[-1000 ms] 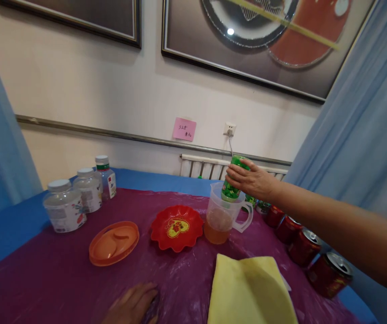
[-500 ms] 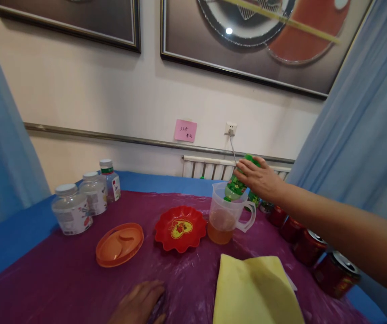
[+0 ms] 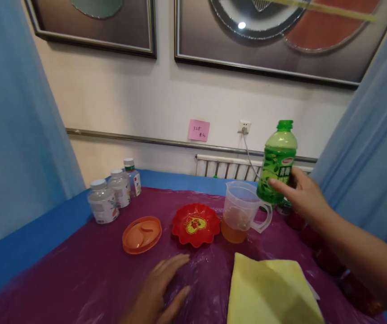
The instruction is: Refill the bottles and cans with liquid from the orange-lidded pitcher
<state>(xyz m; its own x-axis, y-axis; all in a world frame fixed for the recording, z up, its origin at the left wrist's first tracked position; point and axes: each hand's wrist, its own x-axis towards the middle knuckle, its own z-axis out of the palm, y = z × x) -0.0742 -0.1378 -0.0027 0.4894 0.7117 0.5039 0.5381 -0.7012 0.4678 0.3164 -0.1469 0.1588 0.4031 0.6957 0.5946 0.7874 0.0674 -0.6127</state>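
Observation:
My right hand (image 3: 303, 191) is wrapped round a green drink bottle (image 3: 276, 168), which stands nearly upright in the air with its uncapped mouth up. Just left of the bottle, a clear plastic measuring jug (image 3: 238, 211) holds some amber liquid, its handle towards the right. My left hand (image 3: 162, 288) hovers low over the purple plastic sheet, fingers apart and nothing in it. Ahead of that hand lie a red scalloped plate (image 3: 180, 227) and an orange divided dish (image 3: 142, 235).
Clear jars (image 3: 103, 202) with white lids line the left side of the table. A folded yellow cloth (image 3: 267, 292) lies at front right. Several dark red cans (image 3: 328, 258) stand in a row under my right forearm. A radiator (image 3: 222, 166) is behind the table.
The green bottle has come out of the jug's mouth and turned from tilted mouth-down to upright, moving right. My left hand has moved forward with its fingers more spread.

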